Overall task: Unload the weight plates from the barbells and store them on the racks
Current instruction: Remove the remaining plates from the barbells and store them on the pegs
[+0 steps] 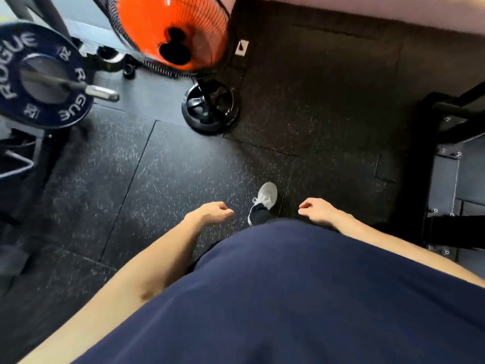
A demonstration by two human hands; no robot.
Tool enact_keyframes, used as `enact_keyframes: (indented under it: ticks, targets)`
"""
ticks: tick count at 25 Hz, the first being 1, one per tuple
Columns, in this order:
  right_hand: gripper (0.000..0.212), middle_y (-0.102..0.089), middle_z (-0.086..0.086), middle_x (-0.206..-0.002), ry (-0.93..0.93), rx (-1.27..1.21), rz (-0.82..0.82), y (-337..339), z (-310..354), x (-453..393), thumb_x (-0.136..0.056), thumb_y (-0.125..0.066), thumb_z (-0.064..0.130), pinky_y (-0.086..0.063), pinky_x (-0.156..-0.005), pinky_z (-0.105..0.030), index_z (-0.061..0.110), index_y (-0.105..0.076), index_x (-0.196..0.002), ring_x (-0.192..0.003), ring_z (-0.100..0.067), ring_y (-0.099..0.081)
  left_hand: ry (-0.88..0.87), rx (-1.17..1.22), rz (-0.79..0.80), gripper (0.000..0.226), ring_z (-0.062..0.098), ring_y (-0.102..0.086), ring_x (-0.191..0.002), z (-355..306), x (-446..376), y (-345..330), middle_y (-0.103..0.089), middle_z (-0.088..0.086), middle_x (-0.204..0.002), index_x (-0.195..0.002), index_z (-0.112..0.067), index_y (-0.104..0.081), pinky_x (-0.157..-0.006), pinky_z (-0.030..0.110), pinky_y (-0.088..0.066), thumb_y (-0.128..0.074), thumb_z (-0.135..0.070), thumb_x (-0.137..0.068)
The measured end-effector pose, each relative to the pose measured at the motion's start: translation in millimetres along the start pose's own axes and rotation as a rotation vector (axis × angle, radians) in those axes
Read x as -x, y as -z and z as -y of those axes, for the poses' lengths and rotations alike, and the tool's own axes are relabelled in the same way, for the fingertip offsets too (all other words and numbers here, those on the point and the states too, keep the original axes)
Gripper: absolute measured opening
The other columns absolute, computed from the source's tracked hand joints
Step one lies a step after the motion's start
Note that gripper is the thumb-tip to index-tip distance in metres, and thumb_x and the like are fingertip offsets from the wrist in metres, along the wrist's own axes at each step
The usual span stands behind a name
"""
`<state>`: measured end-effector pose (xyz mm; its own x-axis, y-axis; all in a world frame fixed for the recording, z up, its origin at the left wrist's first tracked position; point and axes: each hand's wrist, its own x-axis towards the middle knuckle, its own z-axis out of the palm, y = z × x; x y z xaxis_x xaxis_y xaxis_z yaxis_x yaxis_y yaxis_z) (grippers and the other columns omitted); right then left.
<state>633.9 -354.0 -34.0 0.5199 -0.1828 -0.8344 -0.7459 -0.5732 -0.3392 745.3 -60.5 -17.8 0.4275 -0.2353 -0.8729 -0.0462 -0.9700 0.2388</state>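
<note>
A dark blue weight plate [15,61] with white lettering sits on a barbell at the far left, and the steel sleeve end [102,93] sticks out of its centre toward me. My left hand [212,212] hangs low in front of my body, fingers loosely curled, holding nothing. My right hand [319,211] hangs the same way on the other side, also with nothing in it. Both hands are far from the plate, over the black rubber floor [157,166].
An orange fan [173,32] on a black round base [210,109] stands ahead, just right of the plate. Black rack steel with bolted plates [451,158] lines the right edge. My grey shoe [266,198] steps forward between my hands.
</note>
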Motion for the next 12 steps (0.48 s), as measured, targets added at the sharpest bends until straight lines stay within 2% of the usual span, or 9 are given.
enact_keyframes:
  ticks: [3, 7, 12]
  targets:
    - [0.026, -0.064, -0.007, -0.119, -0.015, 0.011, 0.018, 63, 44, -41, -0.092, -0.06, 0.029, -0.046, -0.091, -0.034, 0.018, -0.063, -0.115, -0.096, -0.02, -0.057, -0.012, -0.036, -0.02, 0.042, 0.022, -0.054, -0.118, -35, -36, 77, -0.059, 0.004, -0.132, -0.121, -0.018, -0.06, -0.094, 0.028, -0.04, -0.049, -0.047, -0.091]
    - [0.028, -0.062, -0.005, -0.115, -0.022, -0.008, -0.031, 144, 98, -87, -0.093, -0.058, 0.031, -0.045, -0.091, -0.035, 0.02, -0.061, -0.119, -0.096, -0.019, -0.056, -0.033, 0.029, -0.116, 0.042, 0.023, -0.052, -0.12, -80, -82, 169, -0.058, 0.004, -0.132, -0.124, -0.019, -0.058, -0.095, 0.028, -0.037, -0.049, -0.046, -0.093]
    - [0.029, -0.061, -0.004, -0.114, -0.055, -0.089, -0.068, 230, 148, -158, -0.094, -0.056, 0.032, -0.045, -0.09, -0.034, 0.021, -0.06, -0.121, -0.099, -0.019, -0.056, -0.068, -0.01, -0.054, 0.039, 0.02, -0.056, -0.112, -141, -159, 277, -0.063, 0.002, -0.123, -0.118, -0.022, -0.061, -0.093, 0.029, -0.043, -0.056, -0.047, -0.089]
